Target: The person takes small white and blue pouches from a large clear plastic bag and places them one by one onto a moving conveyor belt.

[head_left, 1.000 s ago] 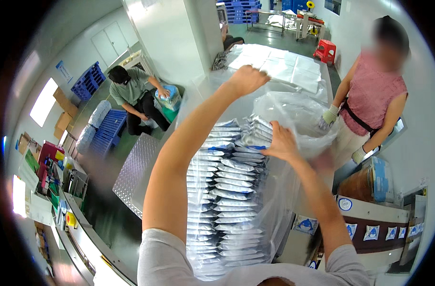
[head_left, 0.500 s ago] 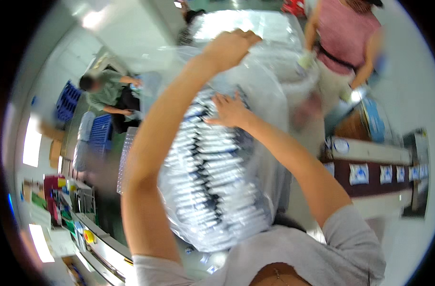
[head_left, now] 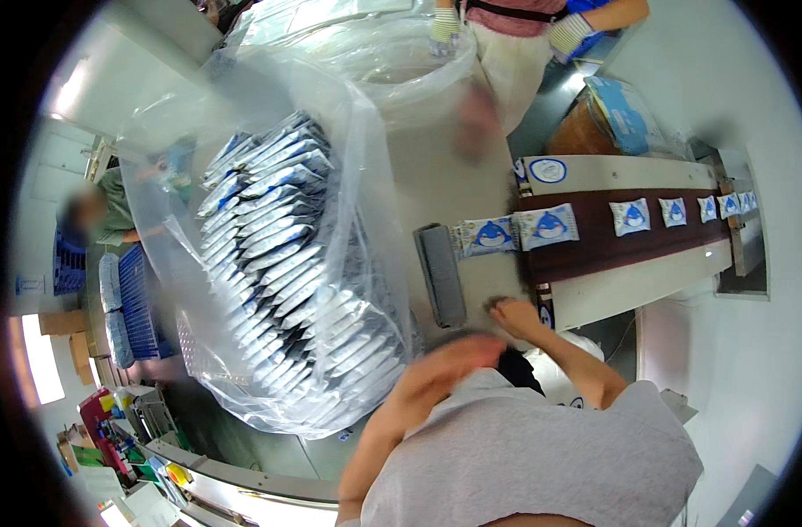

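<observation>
Grey-beige tabletop (head_left: 423,176) fills the middle of the view, its edges bowed by the lens. Lying on it, toward nine o'clock from centre, is a big clear plastic bag (head_left: 243,140) packed with rows of white-and-blue sachets (head_left: 282,272), stacked like shingles and running from eleven o'clock down to seven. Just beside the bag, near centre, sits a dark grey roller (head_left: 441,274) at the mouth of a dark brown conveyor belt (head_left: 629,246), which runs off toward three o'clock carrying single white sachets with a blue figure (head_left: 550,226), spaced well apart.

The right hand (head_left: 515,314) rests at the tabletop's edge just below the roller, at about five o'clock from centre; it is blurred, fingers seem spread and loose, grasping nothing. The left hand (head_left: 458,356) is raised close under the camera, a blurred shape; whether it is clenched or released cannot be told, and nothing shows in it.

At twelve o'clock a second person in striped gloves (head_left: 445,25) stands at the far end of the tabletop beside another clear bag. At nine o'clock a seated person (head_left: 102,215) works near blue crates (head_left: 142,299) on the grey floor. White walls close the room; a bright window shows at eight o'clock.
</observation>
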`<state>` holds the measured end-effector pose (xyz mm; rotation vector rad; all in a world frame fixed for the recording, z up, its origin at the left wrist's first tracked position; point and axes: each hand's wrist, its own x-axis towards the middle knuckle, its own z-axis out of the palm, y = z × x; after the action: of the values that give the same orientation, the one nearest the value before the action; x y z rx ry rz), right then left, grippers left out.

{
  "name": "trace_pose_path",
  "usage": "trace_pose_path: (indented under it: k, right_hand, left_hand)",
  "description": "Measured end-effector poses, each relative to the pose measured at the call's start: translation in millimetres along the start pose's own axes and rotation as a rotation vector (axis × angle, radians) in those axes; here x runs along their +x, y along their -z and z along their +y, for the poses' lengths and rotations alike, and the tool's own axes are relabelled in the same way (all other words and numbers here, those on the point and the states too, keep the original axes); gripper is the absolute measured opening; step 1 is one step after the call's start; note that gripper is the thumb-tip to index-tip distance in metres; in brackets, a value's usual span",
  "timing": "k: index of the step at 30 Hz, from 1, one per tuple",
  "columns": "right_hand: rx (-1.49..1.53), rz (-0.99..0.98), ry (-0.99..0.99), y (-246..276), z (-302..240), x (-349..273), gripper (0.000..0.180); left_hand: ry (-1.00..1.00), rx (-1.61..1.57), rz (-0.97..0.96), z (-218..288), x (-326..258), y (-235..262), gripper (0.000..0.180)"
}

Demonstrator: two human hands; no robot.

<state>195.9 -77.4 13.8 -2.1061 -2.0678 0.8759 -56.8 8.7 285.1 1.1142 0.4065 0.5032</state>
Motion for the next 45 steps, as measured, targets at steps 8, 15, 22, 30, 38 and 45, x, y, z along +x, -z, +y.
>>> trace_pose_path:
  k: [8, 15, 22, 30, 38, 45]
  right_hand:
    - [0.069, -0.145, 0.107, 16, 8, -3, 0.026]
    - [0.139, 0.113, -0.038, 190, 140, 36, 0.020]
    - [-0.626, 0.105, -0.211, 248, 307, 38, 0.035]
    - [-0.264, -0.352, 0.159, 267, 242, 123, 0.034]
    - [0.082, -0.738, 0.347, 174, 62, 224, 0.049]
    - [-0.254, -0.450, 0.184, 103, 13, 162, 0.097]
  left_hand:
    - [0.152, 1.311, 0.249, -247, 43, 40, 0.065]
    - [0.212, 1.395, 0.142, -285, 23, 66, 0.069]
    - [0.326, 1.454, 0.084, -279, 23, 74, 0.063]
    - [0.399, 1.478, 0.102, -286, 23, 71, 0.064]
    - [0.302, 1.619, 0.111, -310, 17, 83, 0.063]
    - [0.306, 1.495, 0.133, -305, 11, 82, 0.061]
